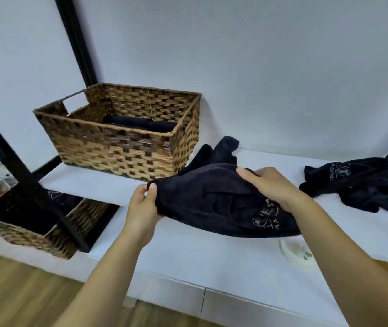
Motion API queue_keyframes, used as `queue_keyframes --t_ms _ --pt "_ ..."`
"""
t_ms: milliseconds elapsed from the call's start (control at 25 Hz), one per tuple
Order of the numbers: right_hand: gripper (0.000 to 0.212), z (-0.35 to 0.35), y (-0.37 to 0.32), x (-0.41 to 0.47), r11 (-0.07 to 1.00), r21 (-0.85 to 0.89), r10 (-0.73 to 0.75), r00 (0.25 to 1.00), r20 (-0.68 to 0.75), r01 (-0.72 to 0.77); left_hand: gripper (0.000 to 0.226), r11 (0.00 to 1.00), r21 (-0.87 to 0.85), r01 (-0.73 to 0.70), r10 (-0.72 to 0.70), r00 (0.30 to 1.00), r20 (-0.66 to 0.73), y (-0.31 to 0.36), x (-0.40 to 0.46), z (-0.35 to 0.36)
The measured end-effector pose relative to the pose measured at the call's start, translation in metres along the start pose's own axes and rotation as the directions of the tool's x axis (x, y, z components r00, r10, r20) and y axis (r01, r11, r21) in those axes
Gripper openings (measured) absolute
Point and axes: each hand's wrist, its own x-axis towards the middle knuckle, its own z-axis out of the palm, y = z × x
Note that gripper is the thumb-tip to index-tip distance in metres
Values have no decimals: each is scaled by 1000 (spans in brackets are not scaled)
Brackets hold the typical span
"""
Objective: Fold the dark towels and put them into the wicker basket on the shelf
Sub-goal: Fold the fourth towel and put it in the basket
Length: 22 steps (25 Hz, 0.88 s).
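Note:
A dark towel (214,199) with pale embroidered lettering lies bunched on the white shelf (98,182). My left hand (142,208) pinches its left corner between thumb and fingers. My right hand (270,185) lies on top of the towel, fingers curled over its upper edge. The wicker basket (117,147) stands on the shelf to the left, holding a folded dark towel (138,123). Another crumpled dark towel (358,182) lies at the shelf's right end.
A second wicker basket (23,230) with dark cloth inside sits on the lower surface at left, behind a black frame post (23,175). A white round object (296,253) rests on the lower white cabinet top. Glass items stand at far left.

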Motion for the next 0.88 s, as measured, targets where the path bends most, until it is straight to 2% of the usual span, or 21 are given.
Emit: queue_keyframes --t_ms 40,80,160,240,320,480,600,640,720,800,880 --pt "49 12 -2 -7 998 -40 49 996 77 -46 25 999 -6 31 -31 1000 -2 -3 -4 -11" --pt "38 25 -2 -11 998 -16 62 991 119 -60 26 998 31 58 -58 998 -3 -7 -9 -23" --pt "16 54 -6 -22 990 127 44 991 126 -60 36 978 176 112 -113 994 -7 -20 -17 -57" --pt "9 89 -11 -36 971 228 47 991 122 -74 52 885 443 140 -138 990 -37 -34 -29 -98" --pt "12 134 -10 -55 961 254 51 977 207 -104 58 740 638 213 -198 975 -96 -53 -45 -145" --pt "34 237 31 -92 977 17 181 870 458 -212 52 579 678 453 -377 886 -270 -95 -84 -251" --pt "25 294 45 -103 957 -63 273 808 522 -283 46 512 643 570 -361 822 -440 -86 -122 -314" --pt "20 305 42 -102 960 -49 260 814 519 -275 48 529 611 589 -321 805 -499 -77 -131 -328" --pt "13 320 25 -100 965 30 211 840 501 -261 47 636 524 567 -230 787 -573 -56 -147 -352" --pt "12 331 8 -99 946 150 182 851 493 -289 36 757 451 472 -125 783 -609 -40 -162 -368" --pt "8 343 -3 -100 919 233 171 854 492 -318 23 831 407 380 -50 778 -626 -33 -175 -380"
